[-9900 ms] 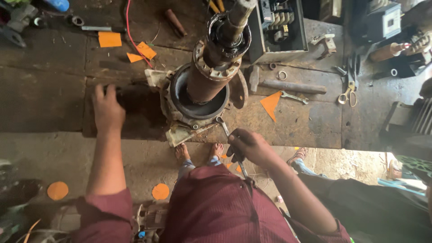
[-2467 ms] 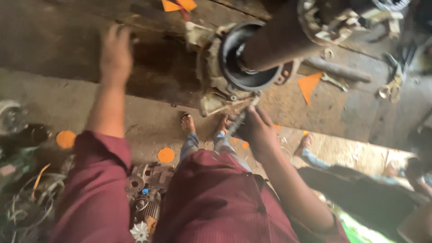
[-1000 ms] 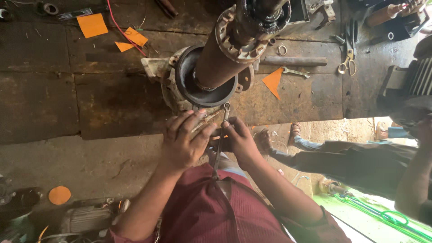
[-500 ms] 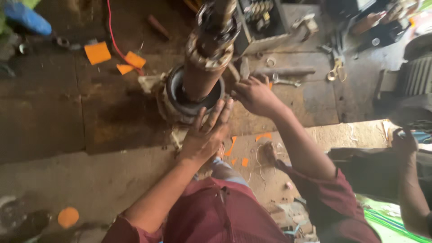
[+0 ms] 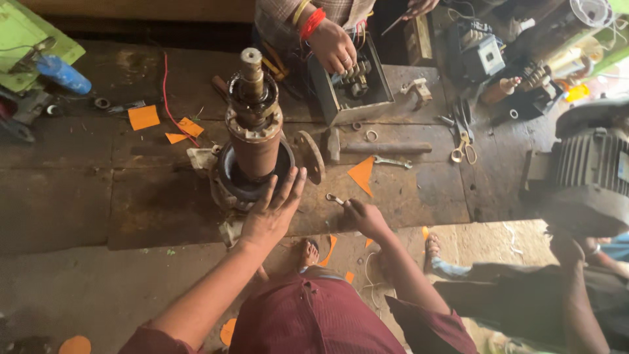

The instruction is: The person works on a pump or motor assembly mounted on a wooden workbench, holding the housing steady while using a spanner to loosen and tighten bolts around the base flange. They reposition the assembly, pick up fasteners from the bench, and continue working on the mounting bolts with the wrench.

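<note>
A rusty brown motor rotor [image 5: 254, 134] stands upright in its round housing [image 5: 244, 185] at the centre left of the frame, on the dark wooden desk [image 5: 78, 196]. The left hand [image 5: 270, 213] reaches up from the lower middle with its arm stretched out, fingers spread and flat against the lower right of the rotor and the housing rim, pressing rather than gripping. The right hand [image 5: 362, 216], lower and to the right, lies at the desk's near edge with fingers curled; a small wrench [image 5: 335, 198] lies just beside its fingertips, and I cannot tell whether it is gripped. An orange paper triangle [image 5: 362, 175] lies just above that hand, and more orange scraps [image 5: 143, 117] sit at the upper left. At the top centre another person's hand [image 5: 333, 47], with red bangles at the wrist, rests over an open grey metal box [image 5: 350, 88].
</note>
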Demonstrator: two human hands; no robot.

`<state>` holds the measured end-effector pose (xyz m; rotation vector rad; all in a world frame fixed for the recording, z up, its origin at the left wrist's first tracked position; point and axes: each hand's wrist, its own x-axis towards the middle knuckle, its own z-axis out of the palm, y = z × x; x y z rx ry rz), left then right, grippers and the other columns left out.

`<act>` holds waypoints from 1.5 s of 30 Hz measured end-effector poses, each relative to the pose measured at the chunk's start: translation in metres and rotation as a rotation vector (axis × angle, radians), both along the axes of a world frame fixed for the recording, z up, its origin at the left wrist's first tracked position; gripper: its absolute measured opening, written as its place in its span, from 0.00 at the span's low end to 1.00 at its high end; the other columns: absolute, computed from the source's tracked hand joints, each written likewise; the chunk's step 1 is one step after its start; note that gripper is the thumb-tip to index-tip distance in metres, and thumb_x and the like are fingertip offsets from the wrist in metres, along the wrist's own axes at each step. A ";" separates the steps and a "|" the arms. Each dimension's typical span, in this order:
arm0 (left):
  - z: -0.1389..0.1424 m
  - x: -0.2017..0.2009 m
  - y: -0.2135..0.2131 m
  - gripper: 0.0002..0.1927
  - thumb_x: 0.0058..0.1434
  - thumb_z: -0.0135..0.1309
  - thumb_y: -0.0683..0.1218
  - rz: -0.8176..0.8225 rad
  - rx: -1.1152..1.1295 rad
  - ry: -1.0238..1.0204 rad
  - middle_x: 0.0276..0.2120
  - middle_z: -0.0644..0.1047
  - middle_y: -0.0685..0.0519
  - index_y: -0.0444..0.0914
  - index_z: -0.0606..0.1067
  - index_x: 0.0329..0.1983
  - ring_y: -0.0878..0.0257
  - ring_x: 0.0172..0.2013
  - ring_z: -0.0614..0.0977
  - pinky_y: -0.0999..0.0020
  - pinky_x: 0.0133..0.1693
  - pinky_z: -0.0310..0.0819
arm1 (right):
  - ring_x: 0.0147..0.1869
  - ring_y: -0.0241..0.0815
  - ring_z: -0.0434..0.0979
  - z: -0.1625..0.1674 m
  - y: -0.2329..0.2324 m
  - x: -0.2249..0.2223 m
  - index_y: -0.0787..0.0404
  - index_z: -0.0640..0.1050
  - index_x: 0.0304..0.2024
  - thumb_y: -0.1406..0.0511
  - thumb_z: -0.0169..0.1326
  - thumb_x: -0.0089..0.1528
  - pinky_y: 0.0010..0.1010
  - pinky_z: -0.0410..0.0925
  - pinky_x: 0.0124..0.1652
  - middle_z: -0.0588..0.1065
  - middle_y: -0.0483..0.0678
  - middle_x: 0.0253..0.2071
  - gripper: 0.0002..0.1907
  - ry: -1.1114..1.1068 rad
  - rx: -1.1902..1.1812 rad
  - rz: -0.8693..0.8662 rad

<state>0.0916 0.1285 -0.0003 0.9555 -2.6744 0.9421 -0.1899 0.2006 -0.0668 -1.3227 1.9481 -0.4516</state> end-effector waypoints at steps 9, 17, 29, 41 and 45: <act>0.005 -0.047 0.003 0.29 0.70 0.45 0.56 0.086 0.133 0.201 0.75 0.57 0.51 0.38 0.71 0.69 0.48 0.74 0.53 0.50 0.72 0.47 | 0.34 0.48 0.79 -0.005 -0.008 -0.042 0.59 0.81 0.41 0.50 0.48 0.69 0.39 0.72 0.38 0.79 0.55 0.29 0.21 -0.078 -0.067 -0.010; 0.007 -0.053 0.012 0.21 0.68 0.48 0.52 0.036 0.140 0.138 0.75 0.56 0.53 0.47 0.76 0.63 0.49 0.74 0.53 0.51 0.69 0.56 | 0.28 0.33 0.73 -0.012 -0.006 -0.077 0.63 0.80 0.41 0.52 0.49 0.69 0.31 0.69 0.30 0.78 0.45 0.27 0.21 -0.356 0.030 -0.008; -0.006 -0.061 0.016 0.17 0.65 0.50 0.49 0.077 0.128 0.100 0.76 0.55 0.56 0.54 0.77 0.57 0.52 0.74 0.52 0.52 0.68 0.56 | 0.20 0.33 0.68 -0.023 -0.001 -0.095 0.65 0.77 0.36 0.55 0.48 0.72 0.30 0.62 0.21 0.73 0.45 0.21 0.21 -0.522 0.038 0.021; -0.023 -0.066 0.015 0.23 0.67 0.49 0.51 0.082 0.076 0.130 0.76 0.54 0.54 0.49 0.75 0.66 0.53 0.75 0.51 0.48 0.67 0.58 | 0.23 0.33 0.70 -0.031 0.000 -0.096 0.63 0.78 0.39 0.54 0.49 0.70 0.31 0.66 0.24 0.75 0.45 0.23 0.19 -0.436 0.083 -0.013; -0.020 -0.072 0.021 0.24 0.67 0.49 0.50 0.132 0.086 0.100 0.76 0.54 0.52 0.47 0.74 0.67 0.52 0.75 0.52 0.48 0.67 0.58 | 0.29 0.33 0.78 -0.020 0.004 -0.085 0.61 0.78 0.42 0.55 0.49 0.70 0.31 0.72 0.33 0.79 0.45 0.28 0.16 -0.352 -0.026 0.068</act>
